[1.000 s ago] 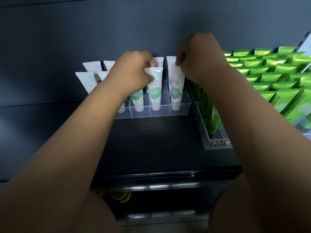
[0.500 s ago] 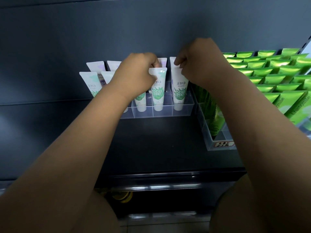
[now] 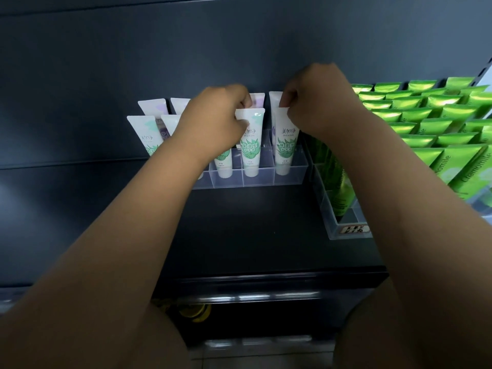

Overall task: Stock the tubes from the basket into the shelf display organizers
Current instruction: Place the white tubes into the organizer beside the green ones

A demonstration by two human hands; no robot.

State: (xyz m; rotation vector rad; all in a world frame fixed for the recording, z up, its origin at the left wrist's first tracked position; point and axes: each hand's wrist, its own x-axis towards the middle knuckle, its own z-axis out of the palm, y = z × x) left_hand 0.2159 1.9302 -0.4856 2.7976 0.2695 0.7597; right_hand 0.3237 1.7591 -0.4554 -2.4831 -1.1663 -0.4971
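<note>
1. Clear acrylic compartment organizer: stands on the dark shelf at 12 o'clock, against the back panel.
2. White squeeze tube with green leaf print: upright, cap down in a front compartment. Left hand: grip narrow, pinching the tube's flat top seam.
3. Second white leaf-print tube: at 3 o'clock of the first, in the neighbouring compartment, cap down. Right hand: grip narrow, fingers curled, pinching its top seam.
4. Other white tubes: toward 9 o'clock and in the rear row.
5. Glossy green tubes: rows at 2 o'clock, in a second clear organizer.
</note>
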